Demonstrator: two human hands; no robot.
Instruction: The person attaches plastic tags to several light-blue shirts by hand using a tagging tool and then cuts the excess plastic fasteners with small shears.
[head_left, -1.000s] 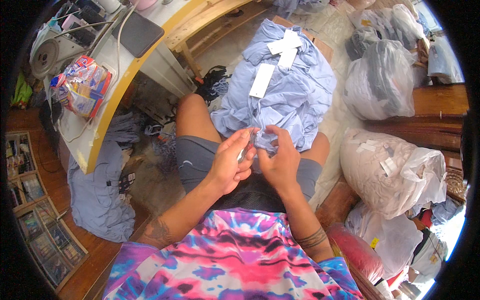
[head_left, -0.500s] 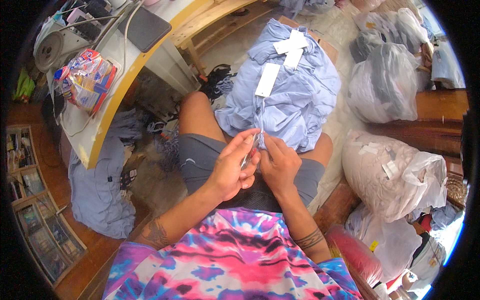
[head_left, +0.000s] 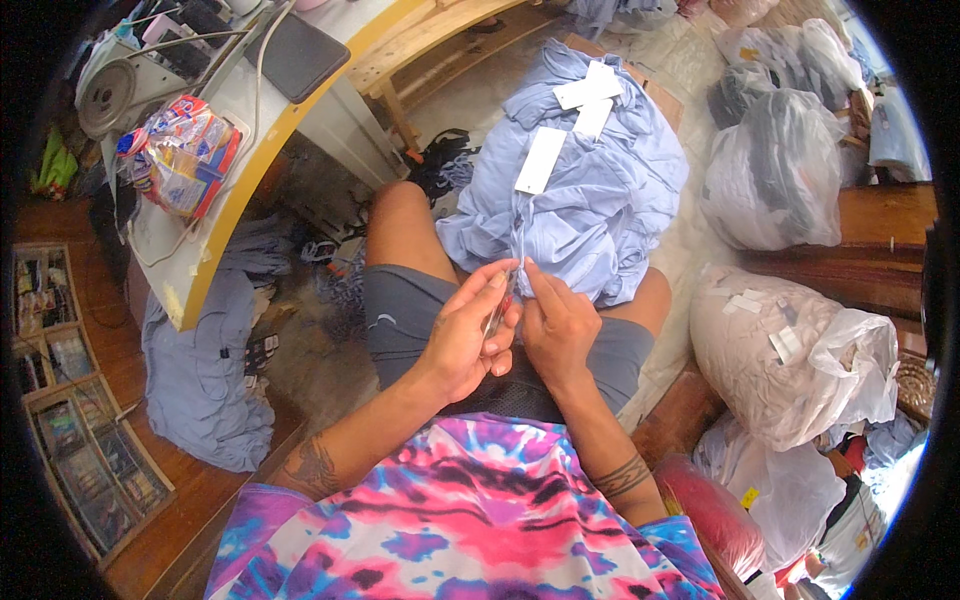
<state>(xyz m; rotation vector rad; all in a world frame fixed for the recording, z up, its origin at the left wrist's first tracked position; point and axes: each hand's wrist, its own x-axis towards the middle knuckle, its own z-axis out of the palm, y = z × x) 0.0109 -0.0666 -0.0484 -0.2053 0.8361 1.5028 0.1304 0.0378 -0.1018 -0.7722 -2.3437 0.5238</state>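
My left hand [head_left: 462, 338] is closed around a small shiny item [head_left: 497, 314] with a touch of red; its kind I cannot make out. Thumb and forefinger of my right hand [head_left: 560, 325] pinch at the near edge of a light blue garment [head_left: 600, 180], the fingertips of both hands nearly meeting there. The garment lies heaped in front of me, over and between my knees. A white tag [head_left: 540, 160] rests on it, with more white tags [head_left: 588, 90] farther up. What exactly sits between the right fingertips is hidden.
On the left stands a yellow-edged table [head_left: 225, 205] with a colourful plastic package [head_left: 185, 155] and a dark tablet-like slab [head_left: 297, 55]. Blue cloth [head_left: 205, 380] hangs beneath it. Stuffed plastic bags [head_left: 775, 170] line the right, including one with beige cloth [head_left: 780, 350]. A compartmented case [head_left: 85, 440] lies far left.
The whole view has shifted slightly. Both hands keep nearly the same pose at the garment's near edge.
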